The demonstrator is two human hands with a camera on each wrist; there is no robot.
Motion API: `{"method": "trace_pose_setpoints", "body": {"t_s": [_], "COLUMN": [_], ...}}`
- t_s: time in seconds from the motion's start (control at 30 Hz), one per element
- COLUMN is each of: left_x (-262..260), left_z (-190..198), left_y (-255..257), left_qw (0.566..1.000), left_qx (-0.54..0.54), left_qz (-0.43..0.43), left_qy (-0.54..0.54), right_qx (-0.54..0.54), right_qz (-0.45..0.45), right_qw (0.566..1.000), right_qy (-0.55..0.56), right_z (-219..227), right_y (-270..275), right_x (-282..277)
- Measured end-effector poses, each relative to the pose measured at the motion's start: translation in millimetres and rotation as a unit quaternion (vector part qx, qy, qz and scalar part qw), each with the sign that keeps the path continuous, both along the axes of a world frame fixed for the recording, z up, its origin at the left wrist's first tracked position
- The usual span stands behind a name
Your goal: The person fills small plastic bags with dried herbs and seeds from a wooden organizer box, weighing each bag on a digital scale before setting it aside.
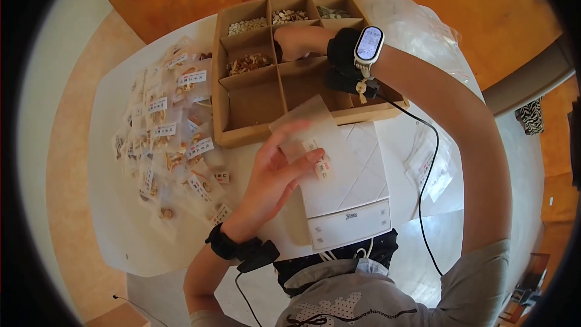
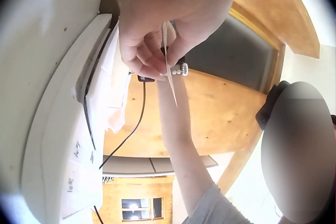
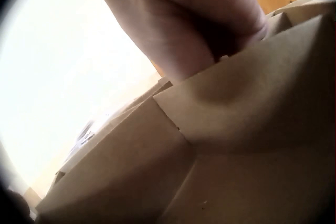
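My left hand (image 1: pixel 275 172) pinches a translucent paper pouch (image 1: pixel 315 115) with a small printed label, thumb across its front. In the left wrist view the pouch (image 2: pixel 169 77) shows edge-on between the thumb and fingers. Below it lies a flat white scale (image 1: pixel 350 221) with a quilted top. My right hand (image 1: pixel 302 42) reaches down into a middle compartment of a divided cardboard box (image 1: pixel 242 140). Its fingertips are hidden behind a divider (image 3: pixel 252 71), so I cannot tell what they touch. Beside that hand, the left compartment holds dried orange-brown pieces (image 1: pixel 249 64).
Many filled, labelled pouches (image 1: pixel 163 128) lie heaped on the white table (image 1: pixel 115 230) to the left. Back compartments hold pale beans (image 1: pixel 247 26) and sliced dried pieces (image 1: pixel 289 17). Clear plastic bags (image 1: pixel 411 24) lie at back right. A black cable (image 1: pixel 433 163) runs from the right wrist.
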State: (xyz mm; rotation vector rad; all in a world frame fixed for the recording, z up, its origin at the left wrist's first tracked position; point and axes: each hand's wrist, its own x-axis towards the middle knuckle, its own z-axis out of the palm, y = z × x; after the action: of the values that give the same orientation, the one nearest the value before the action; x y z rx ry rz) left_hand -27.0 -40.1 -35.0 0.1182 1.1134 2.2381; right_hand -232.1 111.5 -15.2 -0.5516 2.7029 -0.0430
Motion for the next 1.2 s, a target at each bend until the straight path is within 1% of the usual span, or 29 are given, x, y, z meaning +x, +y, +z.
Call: {"method": "trace_pose_setpoints", "body": {"t_s": [0.1, 0.2, 0.3, 0.4, 0.47, 0.5, 0.6, 0.67, 0.73, 0.83, 0.93, 1.03, 1.13, 1.2], "left_x": [-1.1, -3.6, -5.0, -9.0, -10.0, -9.0, -8.3, -8.7, -9.9, -10.2, -10.8, -8.5, -8.1, -10.1], "left_z": [1.7, 4.3, 5.2, 3.4, 4.6, 5.2, 1.5, -1.4, -3.1, -1.1, -2.6, 4.5, 3.6, -2.2], "left_y": [-0.4, -0.5, -1.0, -3.7, -5.0, -5.3, -4.9, -5.1, -6.7, -5.6, -4.5, -1.5, -1.3, -3.2], "left_qw": [1.0, 0.999, 0.997, 0.989, 0.982, 0.98, 0.976, 0.976, 0.977, 0.98, 0.964, 0.964, 0.968, 0.968], "left_qx": [-0.004, -0.017, -0.05, -0.099, -0.131, -0.145, -0.161, -0.163, -0.168, -0.165, -0.217, -0.219, -0.206, -0.187], "left_qz": [0.012, 0.017, 0.028, 0.047, 0.058, 0.061, 0.079, 0.077, 0.059, 0.04, 0.004, 0.002, 0.004, 0.007], "left_qy": [0.004, 0.021, 0.058, 0.101, 0.119, 0.122, 0.127, 0.125, 0.12, 0.107, 0.152, 0.149, 0.145, 0.17], "right_qx": [-0.049, -0.056, -0.096, -0.076, -0.173, -0.22, -0.337, -0.402, -0.404, -0.32, -0.286, -0.239, -0.253, -0.281], "right_qz": [-0.017, 0.076, 0.05, 0.041, -0.01, -0.035, -0.073, -0.031, -0.006, 0.033, 0.124, 0.136, 0.226, 0.216], "right_qw": [0.998, 0.985, 0.988, 0.99, 0.984, 0.975, 0.938, 0.913, 0.908, 0.934, 0.946, 0.956, 0.939, 0.931], "right_qy": [0.018, 0.145, 0.107, 0.109, 0.032, -0.01, -0.012, -0.056, -0.112, -0.159, -0.088, -0.101, -0.065, -0.09], "right_z": [-11.0, -30.8, -30.2, -7.3, 14.8, 25.3, 59.9, 76.2, 91.8, 94.2, 77.2, 78.2, 67.0, 66.9], "right_y": [5.3, 10.2, 12.2, 13.3, 22.2, 26.9, 35.3, 33.5, 24.2, 14.6, 14.5, 13.9, 13.6, 13.5], "right_x": [-1.9, -11.9, -12.9, 4.0, 9.2, 13.0, 32.8, 56.4, 93.4, 120.7, 126.1, 128.0, 126.0, 129.3]}}
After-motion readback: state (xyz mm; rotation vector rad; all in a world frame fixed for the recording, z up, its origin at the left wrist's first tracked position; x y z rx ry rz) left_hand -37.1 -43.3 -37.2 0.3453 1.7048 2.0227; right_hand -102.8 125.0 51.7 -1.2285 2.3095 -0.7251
